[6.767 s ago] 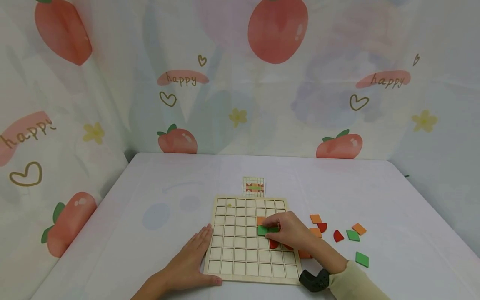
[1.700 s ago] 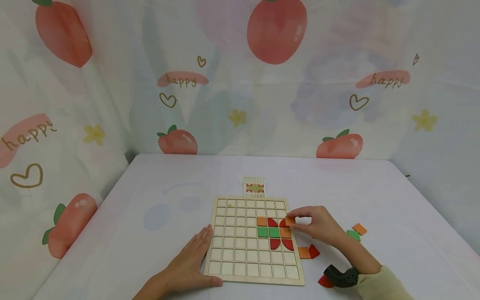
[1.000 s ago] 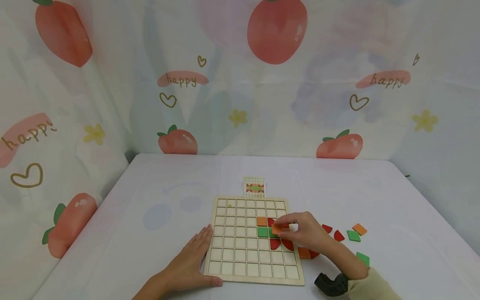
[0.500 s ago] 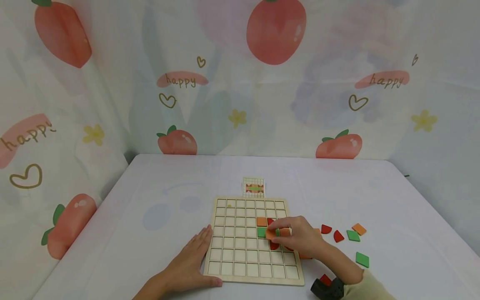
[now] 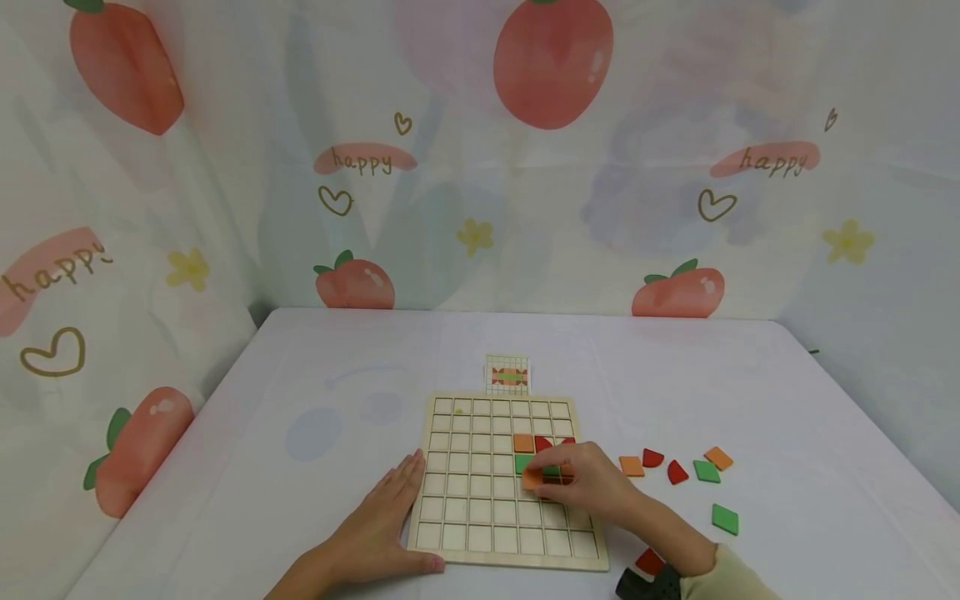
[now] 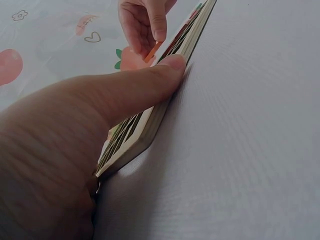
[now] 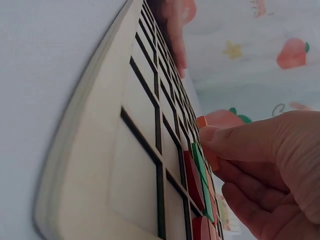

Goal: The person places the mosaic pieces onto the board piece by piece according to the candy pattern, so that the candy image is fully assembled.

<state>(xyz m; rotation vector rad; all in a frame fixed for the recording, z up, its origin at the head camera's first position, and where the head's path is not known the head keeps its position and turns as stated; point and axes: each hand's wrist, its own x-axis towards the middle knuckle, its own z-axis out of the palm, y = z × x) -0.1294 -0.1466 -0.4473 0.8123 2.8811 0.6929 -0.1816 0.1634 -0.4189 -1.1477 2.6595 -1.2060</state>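
Note:
A square wooden grid board (image 5: 480,510) lies on the white table. My left hand (image 5: 378,521) rests along its left side, fingers straight, with the thumb on the near edge; the left wrist view shows that thumb (image 6: 135,90) over the frame. Between thumb and fingers my right hand (image 5: 588,479) pinches an orange square tile (image 5: 532,479), tilted, just below a green tile (image 5: 523,463) seated in the board. Another orange tile (image 5: 523,442) and a red quarter-circle tile (image 5: 542,443) sit above. The right hand covers part of the other seated tiles.
Right of the board lie loose tiles: an orange square (image 5: 632,466), red quarter-circles (image 5: 677,472) and green squares (image 5: 724,519). A red piece (image 5: 649,561) is beside the black wrist device (image 5: 648,583). A small pattern card (image 5: 507,375) stands behind the board.
An orange square has been set at the right of the green row. My right hand has brought another orange tile leftward across the board, then slightly nearer. The left hand stays still.

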